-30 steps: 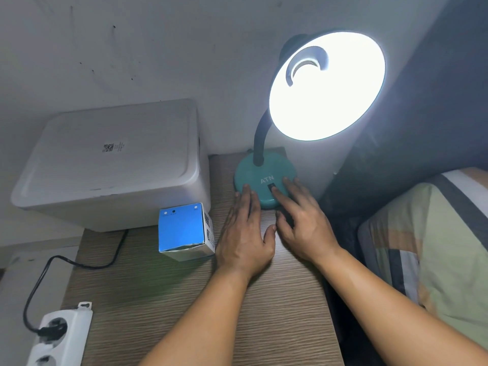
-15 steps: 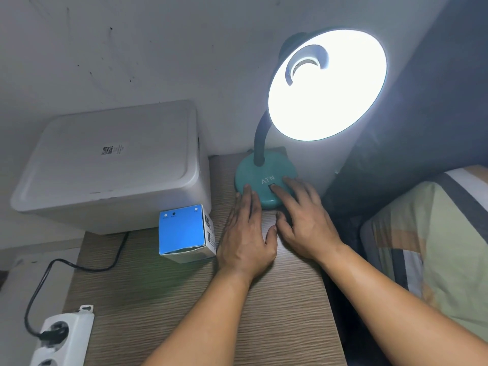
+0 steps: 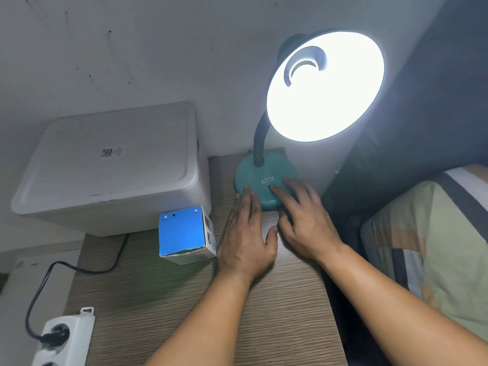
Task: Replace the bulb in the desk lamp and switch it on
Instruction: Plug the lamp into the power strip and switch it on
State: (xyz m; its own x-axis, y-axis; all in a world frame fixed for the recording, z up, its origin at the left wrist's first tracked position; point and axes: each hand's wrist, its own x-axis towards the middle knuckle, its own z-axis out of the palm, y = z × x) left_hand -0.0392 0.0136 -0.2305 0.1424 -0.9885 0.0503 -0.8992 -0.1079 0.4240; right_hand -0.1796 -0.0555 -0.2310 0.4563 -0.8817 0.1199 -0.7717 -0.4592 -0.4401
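Lamp (image 3: pixel 325 85) lit at the desk's (image 3: pixel 184 299) far right corner.
Left hand (image 3: pixel 247 241) lies flat, fingers straight, touching the base (image 3: pixel 253 178); right hand's (image 3: pixel 306 220) extended forefinger presses the switch (image 3: pixel 272 186).

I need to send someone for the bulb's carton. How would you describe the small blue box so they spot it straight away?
Start at the big white storage bin against the wall on the wooden table. The small blue box stands right at its front right corner, left of the left hand. It is the only bright blue thing there, with white printed sides.
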